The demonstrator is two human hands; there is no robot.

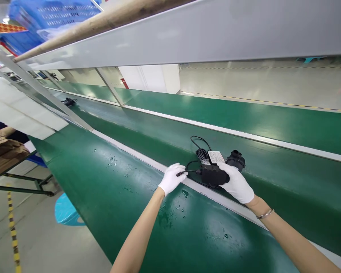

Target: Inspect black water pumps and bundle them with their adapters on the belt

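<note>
A black pump-like device (pixel 213 175) with a round ribbed end (pixel 235 160) sits at the near edge of the conveyor belt. My right hand (pixel 236 185), in a white glove, grips its body from the right, fingers wrapped over the top. In my gloved left hand (pixel 172 178), a thin black cable (pixel 191 171) is pinched near a small dark connector (pixel 182 173); it runs to the device's left side. Behind the body lie a coiled black cord (pixel 201 153) and a box-like part with a white label (pixel 216 156).
Water drops (pixel 185 193) dot the green worktable (pixel 125 189) before me. A white rail (pixel 142 158) borders the belt (pixel 159 131). Another black device (pixel 69 101) lies far left on it. Overhead runs a grey shelf (pixel 187 38); a blue stool (pixel 66 210) stands lower left. A person's arm (pixel 8 131) shows at left.
</note>
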